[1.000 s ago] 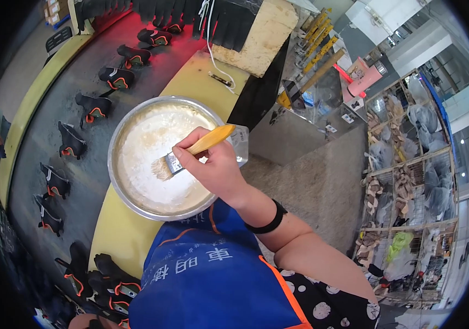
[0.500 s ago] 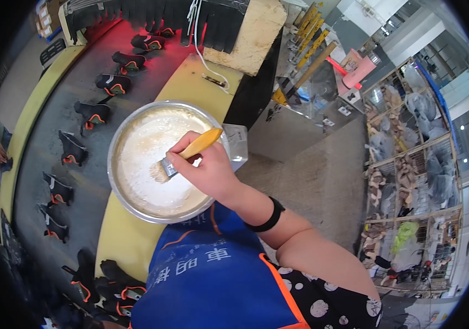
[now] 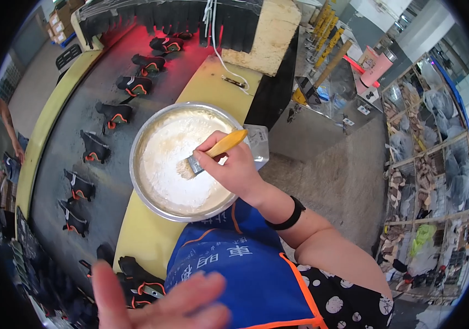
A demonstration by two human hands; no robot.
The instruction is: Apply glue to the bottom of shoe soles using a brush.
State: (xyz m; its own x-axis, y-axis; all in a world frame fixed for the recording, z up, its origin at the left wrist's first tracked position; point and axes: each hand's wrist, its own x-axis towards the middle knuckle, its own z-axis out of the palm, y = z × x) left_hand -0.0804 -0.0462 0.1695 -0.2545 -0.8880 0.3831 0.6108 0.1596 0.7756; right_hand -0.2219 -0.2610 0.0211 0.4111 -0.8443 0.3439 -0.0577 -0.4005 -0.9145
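My right hand [image 3: 233,171] is closed round a paintbrush [image 3: 228,143] with a yellow handle and a metal band. Its pale bristles rest on the white, creamy stuff [image 3: 163,164] in a round metal basin [image 3: 142,196]. The basin stands at the edge of a yellow counter [image 3: 145,230]. Close to the camera at the lower edge is my left hand [image 3: 157,307], blurred, with its fingers spread and nothing in it. Beneath and beside it lie several black shoe uppers [image 3: 135,274] with orange trim.
A dark conveyor belt [image 3: 53,164] carries a line of black uppers [image 3: 96,147] under a red-lit curtain [image 3: 234,30]. Beside the basin sits a clear plastic box [image 3: 257,143]. Wire shelves [image 3: 431,164] stand right. Another person's arm [image 3: 8,126] shows beyond the belt.
My left hand has come into view at the bottom, fingers spread. The whole view has shifted, so things appear farther right. My right hand keeps the brush on the white stuff.
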